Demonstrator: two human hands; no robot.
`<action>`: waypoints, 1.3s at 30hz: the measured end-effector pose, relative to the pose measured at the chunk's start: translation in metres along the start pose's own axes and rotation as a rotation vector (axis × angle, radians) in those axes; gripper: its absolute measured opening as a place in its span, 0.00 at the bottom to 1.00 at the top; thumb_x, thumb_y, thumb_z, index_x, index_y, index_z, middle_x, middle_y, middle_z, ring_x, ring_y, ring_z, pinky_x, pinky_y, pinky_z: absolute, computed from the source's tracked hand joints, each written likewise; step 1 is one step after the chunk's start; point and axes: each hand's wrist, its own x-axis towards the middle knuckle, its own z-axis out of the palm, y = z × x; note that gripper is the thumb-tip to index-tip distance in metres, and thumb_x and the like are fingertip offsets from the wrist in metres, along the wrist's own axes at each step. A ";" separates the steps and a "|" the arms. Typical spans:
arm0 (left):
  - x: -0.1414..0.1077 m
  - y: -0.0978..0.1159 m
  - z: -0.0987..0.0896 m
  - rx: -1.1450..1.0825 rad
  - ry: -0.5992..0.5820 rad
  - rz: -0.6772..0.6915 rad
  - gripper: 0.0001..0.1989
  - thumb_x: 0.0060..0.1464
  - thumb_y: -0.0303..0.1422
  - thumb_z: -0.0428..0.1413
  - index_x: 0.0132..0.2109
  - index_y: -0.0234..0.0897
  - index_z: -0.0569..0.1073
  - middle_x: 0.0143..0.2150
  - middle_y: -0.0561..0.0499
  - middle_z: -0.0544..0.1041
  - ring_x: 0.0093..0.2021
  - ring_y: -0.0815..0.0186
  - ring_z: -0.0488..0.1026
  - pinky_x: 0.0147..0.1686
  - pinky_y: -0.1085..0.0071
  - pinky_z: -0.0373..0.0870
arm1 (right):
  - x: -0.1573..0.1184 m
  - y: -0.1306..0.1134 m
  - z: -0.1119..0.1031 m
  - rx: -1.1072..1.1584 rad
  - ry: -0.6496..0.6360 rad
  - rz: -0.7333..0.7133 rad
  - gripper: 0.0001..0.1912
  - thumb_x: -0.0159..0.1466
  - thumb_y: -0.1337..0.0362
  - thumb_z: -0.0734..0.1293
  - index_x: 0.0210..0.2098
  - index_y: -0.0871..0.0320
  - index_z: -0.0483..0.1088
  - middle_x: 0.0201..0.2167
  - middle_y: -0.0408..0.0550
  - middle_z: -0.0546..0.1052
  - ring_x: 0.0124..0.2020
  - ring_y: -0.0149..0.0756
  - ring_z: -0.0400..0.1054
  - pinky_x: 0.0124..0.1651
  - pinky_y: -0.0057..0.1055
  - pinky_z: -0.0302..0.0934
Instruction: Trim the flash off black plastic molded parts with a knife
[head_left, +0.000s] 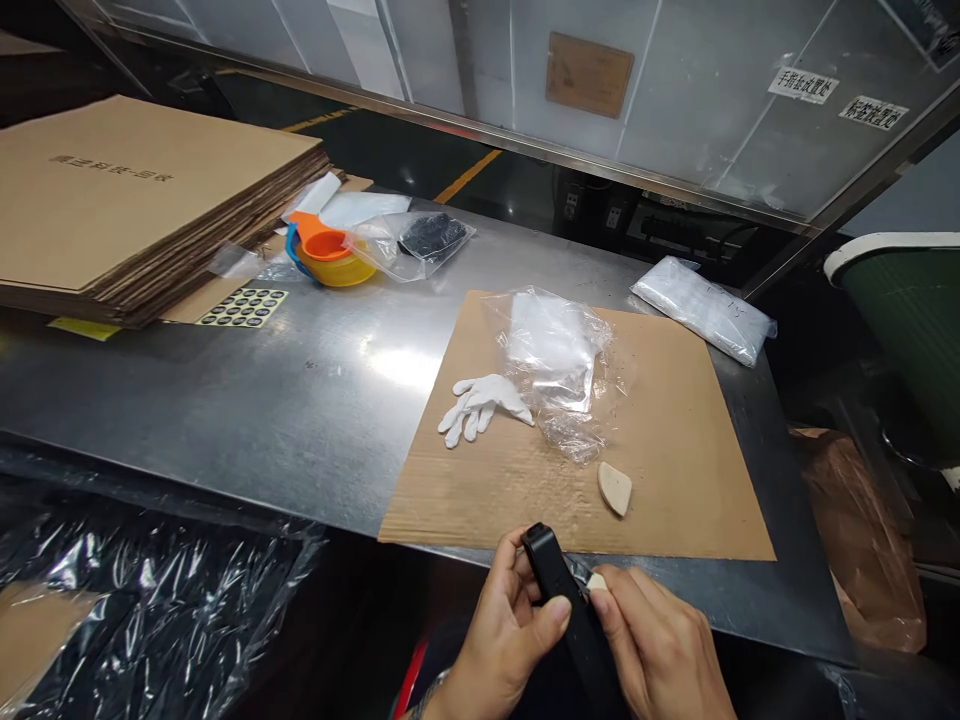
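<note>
My left hand (506, 635) is closed around a long black plastic-looking part (553, 565), tilted up over the table's front edge; its exact kind I cannot make out. Between the thumb and fingers of my right hand (656, 635) is a small cream-coloured piece (596, 583), pressed against the right side of the black part. Beyond my hands a cream wedge-shaped pad (615, 488) rests on a flat cardboard sheet (675, 450). A white glove (484, 405) and a crumpled clear plastic bag (559, 350) with something white inside lie farther back on the cardboard.
On the metal table (322, 420), a stack of flat cardboard (187, 190) fills the far left. Near it are nested coloured scoops (337, 262), a sticker sheet (244, 308) and a clear bag with a black item (431, 238). A plastic packet (705, 305) lies at the back right.
</note>
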 end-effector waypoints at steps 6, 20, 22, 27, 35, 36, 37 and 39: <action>-0.001 0.001 0.002 -0.010 0.010 0.001 0.25 0.43 0.38 0.64 0.48 0.42 0.66 0.38 0.50 0.74 0.40 0.63 0.72 0.44 0.67 0.66 | 0.000 0.000 0.001 0.002 -0.006 0.008 0.15 0.69 0.64 0.53 0.37 0.58 0.69 0.24 0.44 0.72 0.24 0.30 0.68 0.27 0.23 0.59; -0.001 -0.005 -0.004 -0.021 -0.044 -0.015 0.26 0.45 0.39 0.63 0.50 0.42 0.64 0.39 0.49 0.73 0.40 0.61 0.72 0.43 0.64 0.67 | 0.003 0.003 0.007 -0.035 0.032 0.082 0.18 0.70 0.63 0.51 0.31 0.57 0.68 0.22 0.43 0.71 0.22 0.29 0.67 0.25 0.23 0.54; -0.001 -0.004 -0.004 -0.028 -0.072 -0.024 0.26 0.45 0.40 0.63 0.50 0.42 0.63 0.38 0.50 0.72 0.38 0.61 0.72 0.41 0.63 0.68 | 0.004 0.006 0.007 -0.037 0.035 0.104 0.18 0.70 0.63 0.51 0.28 0.56 0.66 0.21 0.42 0.70 0.21 0.29 0.67 0.24 0.23 0.53; 0.000 -0.004 -0.004 -0.004 -0.075 -0.029 0.24 0.46 0.39 0.62 0.49 0.41 0.64 0.38 0.49 0.72 0.41 0.59 0.72 0.39 0.64 0.68 | 0.002 0.010 0.004 0.047 -0.015 0.151 0.16 0.69 0.62 0.53 0.29 0.56 0.66 0.22 0.43 0.71 0.23 0.30 0.67 0.26 0.23 0.55; -0.001 -0.003 -0.003 0.001 -0.094 -0.036 0.24 0.46 0.38 0.63 0.49 0.41 0.64 0.38 0.50 0.73 0.41 0.62 0.72 0.44 0.65 0.66 | 0.011 0.003 0.000 0.600 -0.082 0.319 0.12 0.66 0.56 0.59 0.41 0.56 0.67 0.25 0.42 0.72 0.25 0.29 0.67 0.29 0.21 0.60; -0.001 -0.003 -0.003 -0.005 -0.110 -0.040 0.24 0.46 0.38 0.63 0.49 0.41 0.64 0.39 0.49 0.73 0.42 0.61 0.72 0.45 0.64 0.66 | 0.014 0.002 0.001 0.645 -0.086 0.352 0.13 0.65 0.55 0.60 0.42 0.57 0.67 0.24 0.41 0.72 0.24 0.29 0.67 0.28 0.21 0.60; -0.001 -0.003 -0.002 -0.013 -0.132 -0.047 0.24 0.46 0.38 0.63 0.50 0.41 0.64 0.41 0.48 0.74 0.44 0.60 0.71 0.46 0.63 0.65 | 0.017 0.001 0.001 0.675 -0.095 0.381 0.13 0.64 0.55 0.60 0.42 0.57 0.67 0.23 0.40 0.71 0.23 0.28 0.66 0.27 0.21 0.59; -0.001 -0.003 -0.002 -0.022 -0.173 -0.059 0.25 0.46 0.39 0.63 0.50 0.41 0.64 0.45 0.45 0.73 0.48 0.57 0.70 0.48 0.62 0.64 | 0.023 -0.001 0.002 0.693 -0.116 0.402 0.11 0.64 0.57 0.61 0.38 0.58 0.68 0.24 0.41 0.72 0.24 0.27 0.65 0.28 0.21 0.58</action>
